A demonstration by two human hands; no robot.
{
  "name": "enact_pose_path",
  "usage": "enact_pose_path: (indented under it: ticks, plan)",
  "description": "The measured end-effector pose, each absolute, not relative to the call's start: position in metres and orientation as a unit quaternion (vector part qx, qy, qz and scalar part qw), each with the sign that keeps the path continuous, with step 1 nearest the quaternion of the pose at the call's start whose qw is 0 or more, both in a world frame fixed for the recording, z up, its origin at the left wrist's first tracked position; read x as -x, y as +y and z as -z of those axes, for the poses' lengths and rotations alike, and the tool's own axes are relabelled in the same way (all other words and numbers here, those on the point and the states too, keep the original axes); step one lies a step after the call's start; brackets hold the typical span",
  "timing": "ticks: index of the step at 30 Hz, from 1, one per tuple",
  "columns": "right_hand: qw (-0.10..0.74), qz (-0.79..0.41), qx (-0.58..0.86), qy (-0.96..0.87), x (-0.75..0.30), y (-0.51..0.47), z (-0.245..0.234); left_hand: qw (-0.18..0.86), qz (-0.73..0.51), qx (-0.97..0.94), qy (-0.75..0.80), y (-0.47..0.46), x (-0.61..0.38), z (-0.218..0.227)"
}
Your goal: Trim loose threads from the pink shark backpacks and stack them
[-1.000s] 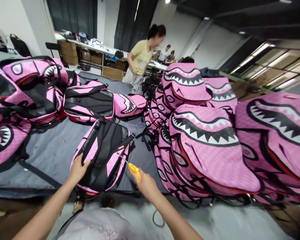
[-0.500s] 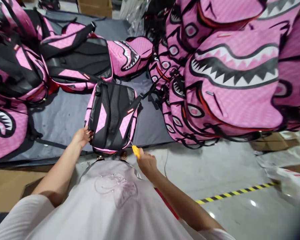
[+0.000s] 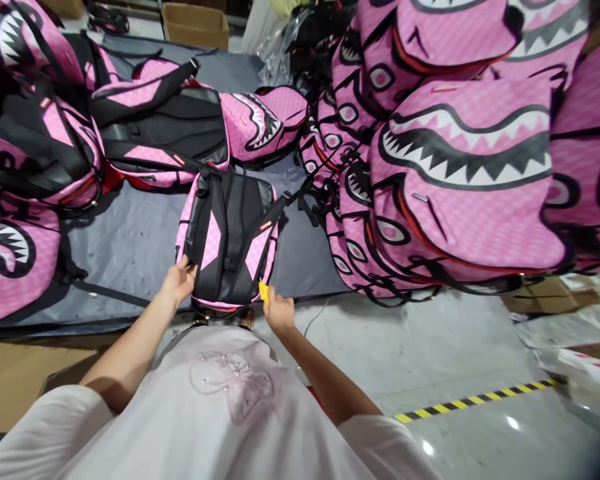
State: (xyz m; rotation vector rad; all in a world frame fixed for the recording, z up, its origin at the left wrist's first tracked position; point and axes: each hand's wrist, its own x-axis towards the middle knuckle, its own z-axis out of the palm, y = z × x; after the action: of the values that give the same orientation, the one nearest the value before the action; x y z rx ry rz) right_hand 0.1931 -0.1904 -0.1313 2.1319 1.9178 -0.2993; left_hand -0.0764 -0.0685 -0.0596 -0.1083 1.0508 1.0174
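Observation:
A pink backpack (image 3: 229,240) with black straps lies back-side up on the grey cloth (image 3: 130,247), right in front of me. My left hand (image 3: 179,281) grips its lower left corner, fingers curled on the edge. My right hand (image 3: 279,311) is closed round a small yellow tool (image 3: 263,292), whose tip touches the lower right edge of the same backpack.
A tall heap of pink shark-mouth backpacks (image 3: 460,153) fills the right side. More of them lie at the left (image 3: 35,153) and behind (image 3: 165,133). A cardboard box (image 3: 196,25) stands at the back. Black-and-yellow tape (image 3: 480,399) crosses the glossy floor.
My view has tilted down from the room to the cloth and floor. Both hands moved in closer to the backpack's lower edge, the yellow tool now at its right corner.

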Motion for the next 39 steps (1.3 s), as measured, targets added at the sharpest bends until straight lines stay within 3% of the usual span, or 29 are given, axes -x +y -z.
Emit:
enact_pose_path:
  ticks: [14,23,31,39]
  plan:
    - [0.098,0.106,-0.762,0.631,-0.191,-0.197,0.139,0.821,-0.471,-0.001,0.322,-0.075,0.079,0.101]
    - [0.066,0.075,-0.773,0.627,-0.204,-0.200,0.134,0.860,-0.444,0.066,0.244,-0.065,0.088,0.110]
    - [0.033,0.106,-0.781,0.615,-0.202,-0.235,0.121,0.863,-0.434,0.028,0.258,-0.082,0.095,0.110]
    - [0.072,0.204,-0.830,0.514,-0.174,-0.247,0.091,0.854,-0.419,0.018,0.307,-0.085,0.092,0.091]
